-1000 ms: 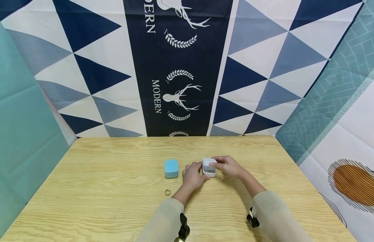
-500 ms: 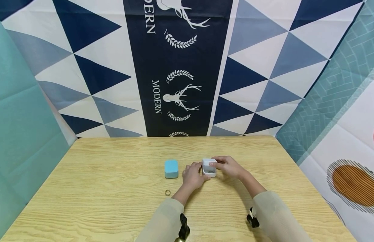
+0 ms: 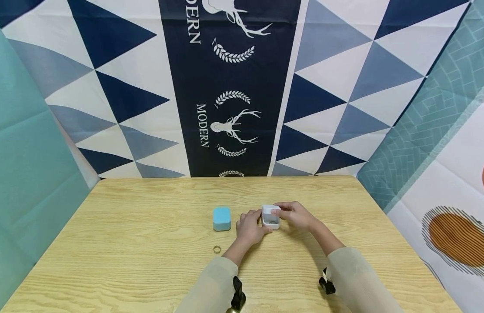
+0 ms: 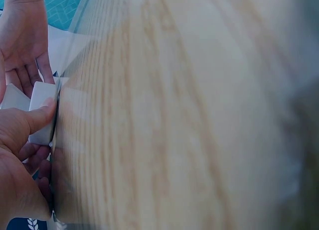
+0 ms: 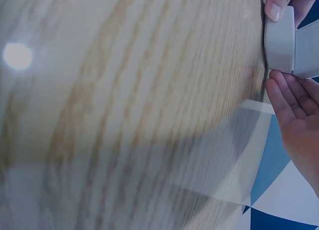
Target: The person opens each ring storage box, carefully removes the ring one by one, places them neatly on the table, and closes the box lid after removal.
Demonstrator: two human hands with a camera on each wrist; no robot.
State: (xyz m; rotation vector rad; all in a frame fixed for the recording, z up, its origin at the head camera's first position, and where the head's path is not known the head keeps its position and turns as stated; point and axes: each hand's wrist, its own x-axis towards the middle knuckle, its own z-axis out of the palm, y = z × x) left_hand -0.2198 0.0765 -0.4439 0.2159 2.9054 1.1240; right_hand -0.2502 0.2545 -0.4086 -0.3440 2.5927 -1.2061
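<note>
A small white hinged ring box (image 3: 271, 221) sits on the table with its lid (image 3: 270, 208) raised. My left hand (image 3: 249, 227) grips the base from the left, its thumb along the front side, as the left wrist view confirms on the white base (image 4: 42, 115). From the right, my right hand (image 3: 298, 216) holds the lid, thumb at its front edge and fingers behind. In the right wrist view the lid (image 5: 308, 48) stands at an angle to the base (image 5: 280, 41). A darker grey inside shows; its contents are too small to tell.
Left of the hands stands a closed light-blue rounded box (image 3: 221, 218). A gold-coloured ring (image 3: 217, 249) lies nearer the front, close to the left wrist. Beneath everything is a wooden table (image 3: 148, 269), with patterned cloth (image 3: 144, 87) hanging behind it.
</note>
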